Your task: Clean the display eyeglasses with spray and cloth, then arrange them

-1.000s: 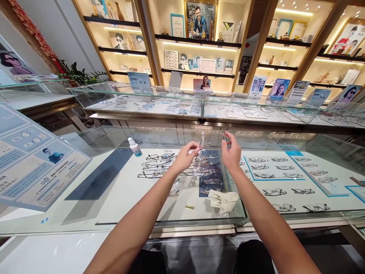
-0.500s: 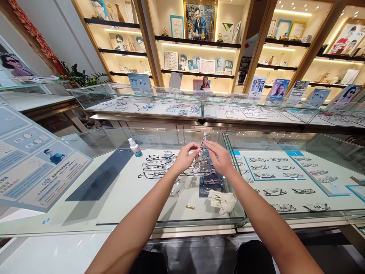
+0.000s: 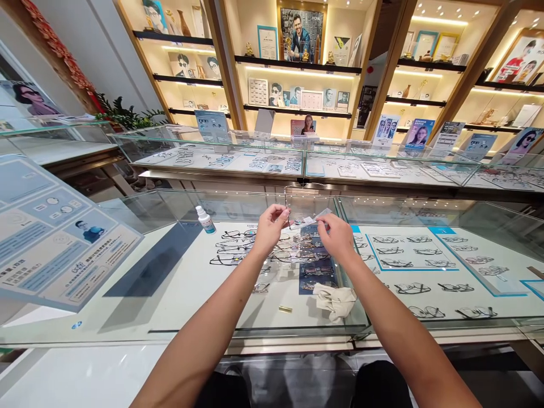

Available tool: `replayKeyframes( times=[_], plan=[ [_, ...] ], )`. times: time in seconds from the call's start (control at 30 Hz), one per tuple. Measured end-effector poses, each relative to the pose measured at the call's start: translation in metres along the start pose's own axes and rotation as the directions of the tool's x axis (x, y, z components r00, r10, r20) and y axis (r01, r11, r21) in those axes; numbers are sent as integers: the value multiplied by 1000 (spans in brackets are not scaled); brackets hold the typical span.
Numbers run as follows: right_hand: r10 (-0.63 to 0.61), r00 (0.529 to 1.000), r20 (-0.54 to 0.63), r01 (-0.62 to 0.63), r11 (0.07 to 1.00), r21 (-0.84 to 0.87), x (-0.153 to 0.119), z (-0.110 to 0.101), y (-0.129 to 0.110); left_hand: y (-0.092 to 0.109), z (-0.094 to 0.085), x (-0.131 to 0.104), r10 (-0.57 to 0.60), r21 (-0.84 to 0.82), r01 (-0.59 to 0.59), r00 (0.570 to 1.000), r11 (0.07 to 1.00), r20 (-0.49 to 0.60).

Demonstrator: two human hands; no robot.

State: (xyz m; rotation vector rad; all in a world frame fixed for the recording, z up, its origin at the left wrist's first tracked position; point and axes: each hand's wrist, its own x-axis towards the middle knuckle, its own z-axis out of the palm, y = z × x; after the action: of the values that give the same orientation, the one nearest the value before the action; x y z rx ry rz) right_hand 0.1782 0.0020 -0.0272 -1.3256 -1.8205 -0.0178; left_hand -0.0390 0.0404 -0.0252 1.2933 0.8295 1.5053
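Note:
My left hand (image 3: 268, 229) pinches a thin-framed pair of glasses (image 3: 286, 198) above the glass counter, one dark temple pointing down beside the fingertips. Between the thumb and fingers of my right hand (image 3: 338, 235) is the end of a small clear plastic strip (image 3: 306, 221), perhaps a sleeve or bag, stretching toward the left hand. Whether the strip still touches the glasses I cannot tell. Below both hands, several glasses (image 3: 235, 247) lie in rows. A crumpled cream cloth (image 3: 335, 300) rests near my right forearm, and a small gold-coloured bar (image 3: 285, 309) lies left of it.
A white bottle (image 3: 205, 220) stands left of the glasses. A blue printed board (image 3: 63, 232) leans at the far left. Framed displays of glasses (image 3: 411, 252) fill the case on the right. Behind runs another glass showcase (image 3: 221, 161), with lit shelves (image 3: 297, 67) beyond it.
My hands have moved apart, the left to the left and the right slightly right. The glasses and clear strip, close together before, now spread between them. The view has shifted slightly.

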Motion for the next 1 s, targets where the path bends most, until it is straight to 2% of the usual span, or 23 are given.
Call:
replayKeyframes(
  times=[0.17,0.3,0.37,0.5,0.67,0.83,0.9,0.93,1.0],
  plan=[
    [37,996,76,-34,999,-34,0,0,-1,1,0,0,-14,-46,12,999,999,-41],
    [-31,1000,2,31,999,-31,1,-4,-7,3,6,-5,-38,11,37,999,999,36],
    [-93,995,-45,96,994,61,0,-4,-12,5,11,-9,-38,32,35,995,999,94],
    [-193,981,-26,192,936,296,-2,2,-19,9,19,-19,-78,10,77,977,997,198],
    [-171,985,-17,163,893,420,-6,9,-21,10,22,-24,-151,-33,164,956,986,250],
    [-94,995,-27,96,891,445,-6,6,-23,11,20,-22,10,156,-54,963,986,270],
    [-82,996,-31,87,898,432,-6,4,-23,13,18,-19,38,202,-89,968,975,248],
    [-80,996,-34,87,901,426,-6,3,-22,13,14,-16,48,197,-89,978,976,202],
    [-68,997,-47,82,904,420,-4,1,-19,16,3,-7,87,163,-89,996,983,18]
  ],
)
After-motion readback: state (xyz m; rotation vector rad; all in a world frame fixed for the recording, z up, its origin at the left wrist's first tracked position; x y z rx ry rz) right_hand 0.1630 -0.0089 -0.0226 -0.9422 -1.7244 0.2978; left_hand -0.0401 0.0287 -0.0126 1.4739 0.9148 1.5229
